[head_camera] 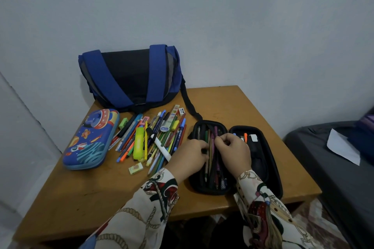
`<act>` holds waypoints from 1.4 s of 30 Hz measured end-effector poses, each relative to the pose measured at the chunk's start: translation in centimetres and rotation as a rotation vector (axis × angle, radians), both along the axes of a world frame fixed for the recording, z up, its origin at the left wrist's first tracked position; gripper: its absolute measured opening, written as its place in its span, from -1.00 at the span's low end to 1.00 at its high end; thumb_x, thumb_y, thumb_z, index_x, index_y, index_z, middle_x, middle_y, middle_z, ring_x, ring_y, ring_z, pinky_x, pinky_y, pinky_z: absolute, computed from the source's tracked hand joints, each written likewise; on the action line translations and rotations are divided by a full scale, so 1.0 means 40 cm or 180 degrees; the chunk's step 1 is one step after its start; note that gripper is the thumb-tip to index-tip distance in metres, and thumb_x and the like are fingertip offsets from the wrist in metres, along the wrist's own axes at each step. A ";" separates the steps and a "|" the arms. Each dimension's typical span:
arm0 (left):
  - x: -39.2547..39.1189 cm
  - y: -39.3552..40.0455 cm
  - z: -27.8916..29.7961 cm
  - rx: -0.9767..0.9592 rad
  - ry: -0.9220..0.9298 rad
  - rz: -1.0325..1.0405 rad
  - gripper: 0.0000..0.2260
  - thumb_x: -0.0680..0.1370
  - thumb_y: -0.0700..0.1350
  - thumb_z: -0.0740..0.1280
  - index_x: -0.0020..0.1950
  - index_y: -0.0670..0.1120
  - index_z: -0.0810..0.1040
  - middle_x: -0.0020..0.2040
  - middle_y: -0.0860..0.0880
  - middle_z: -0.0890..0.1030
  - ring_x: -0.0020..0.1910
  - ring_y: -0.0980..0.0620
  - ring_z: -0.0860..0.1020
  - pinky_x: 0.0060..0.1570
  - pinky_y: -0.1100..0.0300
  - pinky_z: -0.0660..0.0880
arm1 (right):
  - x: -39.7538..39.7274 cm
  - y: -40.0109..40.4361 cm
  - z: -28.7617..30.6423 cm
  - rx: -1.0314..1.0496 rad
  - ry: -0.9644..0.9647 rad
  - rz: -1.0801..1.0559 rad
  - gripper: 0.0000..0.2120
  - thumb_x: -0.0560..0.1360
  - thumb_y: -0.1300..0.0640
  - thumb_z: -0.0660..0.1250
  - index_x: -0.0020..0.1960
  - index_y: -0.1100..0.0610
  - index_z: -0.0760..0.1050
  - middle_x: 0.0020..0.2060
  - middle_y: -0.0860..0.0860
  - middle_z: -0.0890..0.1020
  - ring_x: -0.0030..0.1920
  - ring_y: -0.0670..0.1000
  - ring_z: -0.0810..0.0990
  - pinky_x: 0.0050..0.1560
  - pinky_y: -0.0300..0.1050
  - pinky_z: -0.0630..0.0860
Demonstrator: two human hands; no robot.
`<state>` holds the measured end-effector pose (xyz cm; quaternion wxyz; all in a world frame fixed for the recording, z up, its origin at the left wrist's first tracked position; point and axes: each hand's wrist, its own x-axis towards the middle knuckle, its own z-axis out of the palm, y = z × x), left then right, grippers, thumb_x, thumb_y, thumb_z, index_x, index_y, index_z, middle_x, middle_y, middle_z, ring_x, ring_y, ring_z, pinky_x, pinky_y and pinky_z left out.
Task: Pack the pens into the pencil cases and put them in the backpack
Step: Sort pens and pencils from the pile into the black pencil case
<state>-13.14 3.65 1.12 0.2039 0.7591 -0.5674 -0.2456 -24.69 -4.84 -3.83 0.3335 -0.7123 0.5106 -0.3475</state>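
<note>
One head-worn wide-angle camera looks forward and down, close over the worktop, with wall at twelve o'clock beyond it.

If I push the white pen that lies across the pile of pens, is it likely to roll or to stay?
The white pen probably stays at first: it rests crosswise on the pile of pens, which should block rolling. It looks round and smooth, so once pushed off onto the bare table it may roll. It is likely stiff and light.
</note>
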 end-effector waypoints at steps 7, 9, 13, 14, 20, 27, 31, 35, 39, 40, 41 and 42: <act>0.002 -0.006 -0.019 -0.0025 -0.0178 -0.0134 -0.62 0.57 -0.11 0.33 0.39 0.03 0.47 -0.17 0.03 0.57 -0.20 0.03 0.56 -0.17 0.10 0.52 | -0.001 0.001 -0.001 0.0015 -0.0051 0.0043 -0.74 0.51 0.05 0.31 -0.32 0.11 0.53 -0.40 0.08 0.59 -0.37 0.00 0.52 -0.17 -0.15 0.39; 0.011 -0.005 -0.018 -0.0013 0.0001 -0.0146 -0.62 0.56 -0.11 0.34 0.39 0.03 0.47 -0.10 0.04 0.61 -0.17 0.05 0.57 -0.17 0.14 0.52 | -0.002 0.003 0.001 0.0030 -0.0053 0.0043 -0.74 0.51 0.05 0.31 -0.32 0.10 0.53 -0.40 0.07 0.58 -0.39 -0.02 0.50 -0.20 -0.16 0.36; 0.008 -0.007 -0.009 -0.0023 -0.0240 -0.0258 -0.61 0.57 -0.09 0.31 0.40 0.08 0.44 -0.15 0.03 0.58 -0.25 0.04 0.52 -0.25 0.13 0.49 | -0.003 0.004 0.003 0.0059 -0.0059 0.0046 -0.75 0.51 0.03 0.31 -0.31 0.09 0.54 -0.40 0.06 0.58 -0.37 -0.03 0.51 -0.18 -0.15 0.38; 0.003 -0.010 -0.007 -0.0010 -0.0408 -0.0322 -0.65 0.57 -0.09 0.29 0.36 0.11 0.47 -0.22 0.04 0.55 -0.29 0.04 0.49 -0.31 0.15 0.44 | -0.003 0.005 0.004 0.0069 -0.0072 0.0044 -0.74 0.51 0.03 0.31 -0.31 0.09 0.54 -0.41 0.06 0.58 -0.38 -0.03 0.50 -0.19 -0.15 0.38; -0.007 -0.013 0.003 0.0114 -0.1107 -0.0660 -0.81 0.60 -0.04 0.23 0.18 0.06 0.55 -0.09 -0.02 0.41 -0.18 -0.04 0.46 -0.28 0.14 0.40 | -0.006 0.011 0.012 0.0142 -0.0145 0.0068 -0.74 0.54 0.03 0.29 -0.29 0.09 0.52 -0.48 -0.05 0.47 -0.44 -0.07 0.42 -0.34 -0.17 0.33; 0.026 -0.001 -0.029 -0.0327 -0.0095 -0.0405 -0.66 0.57 -0.09 0.35 0.35 0.05 0.51 -0.07 0.05 0.55 -0.09 0.08 0.53 -0.14 0.26 0.43 | -0.008 0.016 0.019 0.0052 -0.0139 0.0092 -0.73 0.55 -0.01 0.30 -0.28 0.06 0.52 -0.40 0.01 0.55 -0.36 -0.04 0.50 -0.31 -0.13 0.37; 0.028 -0.003 -0.048 -0.0685 0.1077 0.0265 -0.83 0.55 -0.12 0.37 0.13 0.03 0.58 -0.14 0.05 0.59 -0.19 0.07 0.55 -0.13 0.16 0.53 | 0.000 0.021 0.022 -0.0080 0.0153 0.0024 -0.73 0.47 -0.17 0.37 -0.28 -0.02 0.51 -0.38 -0.07 0.57 -0.31 -0.10 0.54 -0.15 -0.10 0.45; 0.066 -0.011 -0.051 -0.0913 0.0067 0.1166 -0.91 0.59 -0.04 0.28 -0.03 -0.02 0.53 -0.14 0.02 0.58 -0.14 0.04 0.56 -0.13 0.12 0.54 | 0.008 0.022 0.026 -0.0134 0.0393 0.0002 -0.71 0.42 -0.22 0.40 -0.25 -0.03 0.47 -0.35 -0.09 0.57 -0.29 -0.10 0.55 0.10 0.03 0.50; 0.077 -0.012 -0.051 -0.0369 -0.1293 0.1004 -0.84 0.61 -0.09 0.24 0.08 -0.13 0.55 -0.06 -0.06 0.60 -0.07 -0.05 0.60 -0.14 0.13 0.52 | 0.004 0.021 0.027 -0.0126 0.0381 0.0058 -0.78 0.47 -0.07 0.39 -0.27 0.01 0.48 -0.39 -0.09 0.53 -0.31 -0.08 0.54 0.17 0.09 0.48; 0.076 -0.011 -0.052 -0.0274 -0.1449 0.0972 -0.84 0.61 -0.11 0.25 0.09 -0.14 0.56 -0.04 -0.07 0.60 -0.06 -0.06 0.60 -0.14 0.13 0.52 | 0.004 0.022 0.026 -0.0103 0.0318 0.0058 -0.78 0.48 -0.05 0.39 -0.27 0.02 0.48 -0.41 -0.08 0.53 -0.32 -0.06 0.54 0.16 0.09 0.49; 0.074 -0.011 -0.052 -0.0222 -0.1576 0.0942 -0.84 0.61 -0.12 0.24 0.08 -0.15 0.56 -0.03 -0.07 0.61 -0.05 -0.07 0.61 -0.14 0.13 0.51 | 0.002 0.022 0.025 -0.0082 0.0247 0.0045 -0.78 0.48 -0.04 0.38 -0.27 0.03 0.49 -0.42 -0.06 0.54 -0.33 -0.05 0.54 0.13 0.09 0.51; 0.073 -0.010 -0.055 -0.0199 -0.1686 0.0911 -0.84 0.61 -0.12 0.24 0.08 -0.15 0.56 -0.02 -0.08 0.61 -0.04 -0.07 0.61 -0.15 0.13 0.51 | 0.001 0.023 0.024 -0.0066 0.0189 0.0032 -0.79 0.48 -0.03 0.38 -0.27 0.03 0.49 -0.41 -0.05 0.54 -0.33 -0.04 0.54 0.09 0.08 0.53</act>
